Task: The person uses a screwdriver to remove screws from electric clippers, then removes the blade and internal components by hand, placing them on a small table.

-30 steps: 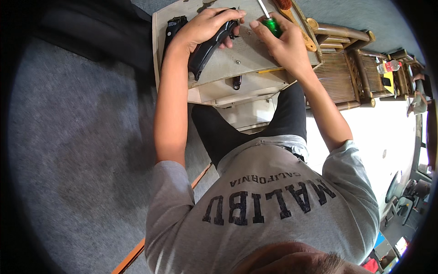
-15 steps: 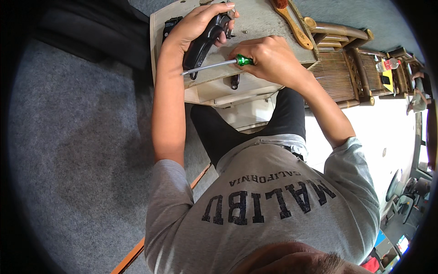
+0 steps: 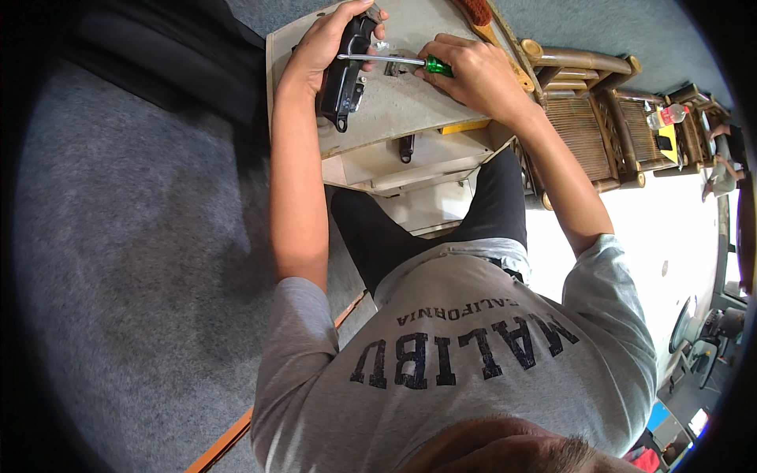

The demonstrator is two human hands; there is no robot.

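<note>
Right hand (image 3: 478, 76) around screwdriver (image 3: 438, 66), small dark parts (image 3: 392, 68) near, brush (image 3: 489, 33) beyond

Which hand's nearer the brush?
Right. The right hand, holding the screwdriver, is just left of the brush; contact is unclear. The left hand, gripping the black casing, is much farther left.

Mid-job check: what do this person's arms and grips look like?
The left grip and right grip are bare hands, ungloved, with no watch or wristband showing. The forearms are bare below short, loose grey sleeves without visible markings.
</note>
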